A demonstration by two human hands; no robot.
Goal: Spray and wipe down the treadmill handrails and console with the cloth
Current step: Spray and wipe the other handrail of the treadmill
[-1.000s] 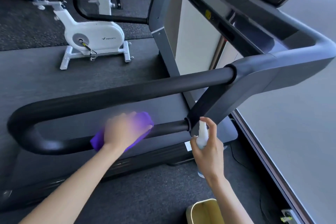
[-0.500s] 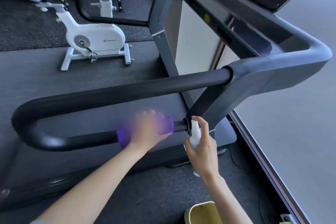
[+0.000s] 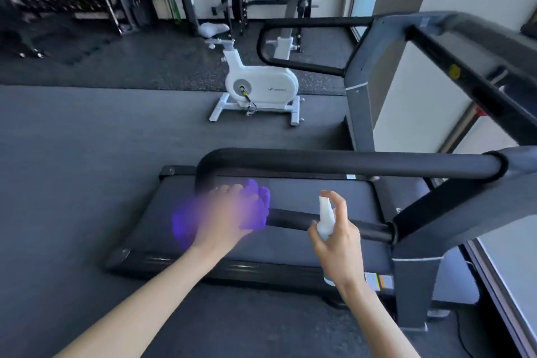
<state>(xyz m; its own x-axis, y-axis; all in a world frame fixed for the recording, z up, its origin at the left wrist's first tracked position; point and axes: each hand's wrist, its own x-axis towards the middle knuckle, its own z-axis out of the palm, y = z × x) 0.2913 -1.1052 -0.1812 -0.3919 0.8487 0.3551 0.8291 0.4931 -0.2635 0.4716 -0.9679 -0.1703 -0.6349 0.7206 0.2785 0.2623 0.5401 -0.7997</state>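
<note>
Unreadable grey logo on white exercise bike (image 3: 261,87)

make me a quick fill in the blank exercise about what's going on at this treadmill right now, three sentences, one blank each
1. The left hand presses a ____ cloth on the lower handrail.
2. The right hand holds a white spray ____.
3. Beyond the treadmill stands a white exercise ____.

Missing words: purple; bottle; bike

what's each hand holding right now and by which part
The left hand presses a bunched purple cloth on the lower handrail; blur hides its exact grip. The right hand grips the white spray bottle round its body, a finger above the nozzle.
</note>
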